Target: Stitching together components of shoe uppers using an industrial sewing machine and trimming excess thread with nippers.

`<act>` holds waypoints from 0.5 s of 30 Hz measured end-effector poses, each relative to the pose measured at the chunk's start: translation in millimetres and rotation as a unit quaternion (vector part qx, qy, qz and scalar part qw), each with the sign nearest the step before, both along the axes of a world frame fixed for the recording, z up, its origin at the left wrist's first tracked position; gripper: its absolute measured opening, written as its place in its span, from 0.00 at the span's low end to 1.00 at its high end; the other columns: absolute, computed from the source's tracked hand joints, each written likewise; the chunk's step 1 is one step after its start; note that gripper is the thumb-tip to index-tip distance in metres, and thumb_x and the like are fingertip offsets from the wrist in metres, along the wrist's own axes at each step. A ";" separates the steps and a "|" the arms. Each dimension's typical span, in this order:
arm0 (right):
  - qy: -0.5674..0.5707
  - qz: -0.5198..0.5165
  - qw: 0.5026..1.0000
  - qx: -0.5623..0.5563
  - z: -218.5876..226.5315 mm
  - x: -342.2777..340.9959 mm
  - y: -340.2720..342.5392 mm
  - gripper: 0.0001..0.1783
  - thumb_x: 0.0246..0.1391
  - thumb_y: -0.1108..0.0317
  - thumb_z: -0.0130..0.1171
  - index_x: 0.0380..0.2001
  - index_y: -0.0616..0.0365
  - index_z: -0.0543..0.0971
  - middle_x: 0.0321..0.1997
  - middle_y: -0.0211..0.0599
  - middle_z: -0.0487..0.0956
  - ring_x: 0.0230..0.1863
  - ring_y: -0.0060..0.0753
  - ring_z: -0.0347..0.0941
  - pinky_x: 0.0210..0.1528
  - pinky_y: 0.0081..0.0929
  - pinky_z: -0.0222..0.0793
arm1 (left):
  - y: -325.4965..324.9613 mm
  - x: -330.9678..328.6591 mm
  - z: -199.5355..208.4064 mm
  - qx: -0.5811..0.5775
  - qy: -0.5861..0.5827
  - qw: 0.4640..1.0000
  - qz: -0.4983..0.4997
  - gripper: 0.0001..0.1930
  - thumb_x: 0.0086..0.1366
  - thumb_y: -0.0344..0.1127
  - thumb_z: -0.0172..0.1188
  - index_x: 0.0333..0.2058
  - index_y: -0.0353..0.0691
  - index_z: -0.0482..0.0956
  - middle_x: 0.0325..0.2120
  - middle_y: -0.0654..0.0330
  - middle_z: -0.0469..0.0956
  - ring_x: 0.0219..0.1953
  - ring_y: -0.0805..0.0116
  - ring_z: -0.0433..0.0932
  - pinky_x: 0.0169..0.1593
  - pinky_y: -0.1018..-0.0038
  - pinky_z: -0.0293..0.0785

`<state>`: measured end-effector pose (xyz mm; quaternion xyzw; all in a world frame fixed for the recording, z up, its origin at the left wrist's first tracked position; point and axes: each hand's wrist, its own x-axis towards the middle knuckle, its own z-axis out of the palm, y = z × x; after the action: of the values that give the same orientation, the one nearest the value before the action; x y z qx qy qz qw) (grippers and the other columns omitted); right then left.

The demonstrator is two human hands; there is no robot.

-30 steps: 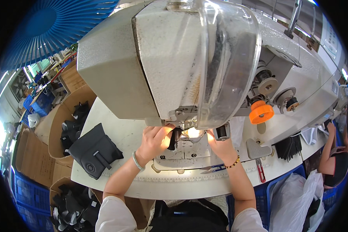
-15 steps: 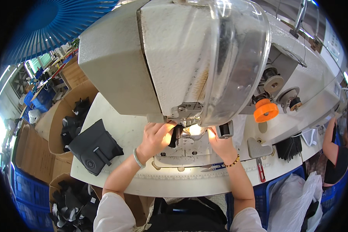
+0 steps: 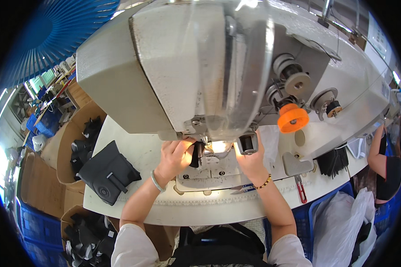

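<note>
A large pale sewing machine [image 3: 165, 66] fills the middle, its lit needle area [image 3: 218, 146] low under the head. My left hand [image 3: 173, 159] is closed left of the needle, thumb and fingers pinching a black fabric piece [image 3: 194, 156]. Most of that piece is hidden by my fingers and the machine head. Right of the needle, my right hand [image 3: 252, 165] reaches up with thumb and a finger apart, either side of a dark cylindrical machine part [image 3: 247, 143]. That part hides some of its fingers; I see nothing held there.
A black sewn pouch [image 3: 109, 171] lies on the white table [image 3: 133, 211] at left. Small scissors [image 3: 244, 189], a red-handled tool [image 3: 301, 191] and black strips [image 3: 333, 161] lie at right. Cardboard boxes [image 3: 42, 182] of black pieces stand left; a plastic bag [image 3: 338, 222] and another person's arm [image 3: 378, 151], right.
The view has shifted, so the machine head sits farther left. My right hand has moved up beside the dark cylindrical part, its fingers spreading. My left hand still pinches the black fabric piece.
</note>
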<state>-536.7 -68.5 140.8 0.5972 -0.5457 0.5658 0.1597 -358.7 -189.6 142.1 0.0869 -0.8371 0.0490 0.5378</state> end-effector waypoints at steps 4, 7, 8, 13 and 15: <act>-0.104 -0.023 0.994 -0.007 11.3 3.9 -4.1 0.23 0.48 0.75 0.60 0.47 0.63 0.65 0.39 0.43 0.73 0.36 0.36 0.73 0.38 0.28 0.69 | -1.8 -1.9 0.5 0.006 0.012 1.000 -0.011 0.13 0.41 0.19 0.60 0.28 0.38 0.74 0.26 0.56 0.77 0.25 0.58 0.75 0.31 0.68 0.70; -0.134 0.050 0.988 0.055 5.1 -8.8 -9.8 0.22 0.47 0.73 0.61 0.46 0.64 0.67 0.39 0.42 0.73 0.34 0.34 0.73 0.37 0.27 0.69 | -13.8 -8.8 -7.0 -0.001 0.022 1.000 -0.009 0.14 0.41 0.18 0.59 0.30 0.38 0.73 0.28 0.52 0.74 0.26 0.54 0.73 0.35 0.68 0.70; -0.134 0.055 0.978 0.150 9.1 -13.1 -15.8 0.21 0.47 0.73 0.60 0.45 0.64 0.68 0.39 0.42 0.73 0.36 0.35 0.73 0.38 0.27 0.69 | -24.0 -12.7 -8.2 0.037 0.009 0.999 0.039 0.13 0.43 0.21 0.59 0.32 0.37 0.75 0.29 0.54 0.76 0.29 0.54 0.74 0.35 0.67 0.70; -0.196 0.101 0.954 0.204 -0.9 -28.3 -48.9 0.20 0.46 0.69 0.61 0.43 0.62 0.71 0.39 0.46 0.73 0.43 0.42 0.70 0.43 0.32 0.67 | -73.2 -34.3 -32.0 0.254 0.089 0.958 -0.100 0.10 0.49 0.24 0.55 0.33 0.34 0.77 0.31 0.55 0.78 0.35 0.52 0.75 0.40 0.65 0.71; 0.003 -0.001 0.948 0.318 10.8 -26.8 -55.2 0.21 0.44 0.64 0.62 0.41 0.62 0.71 0.40 0.50 0.73 0.46 0.46 0.68 0.45 0.37 0.65 | -81.4 -32.3 -48.7 0.343 0.157 0.912 -0.160 0.10 0.50 0.23 0.54 0.33 0.36 0.78 0.32 0.57 0.78 0.36 0.54 0.76 0.42 0.68 0.71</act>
<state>-563.5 -123.7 151.6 0.6182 -0.6977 0.3603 -0.0361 -391.0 -270.9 93.3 0.1371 -0.7099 -0.3423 0.6001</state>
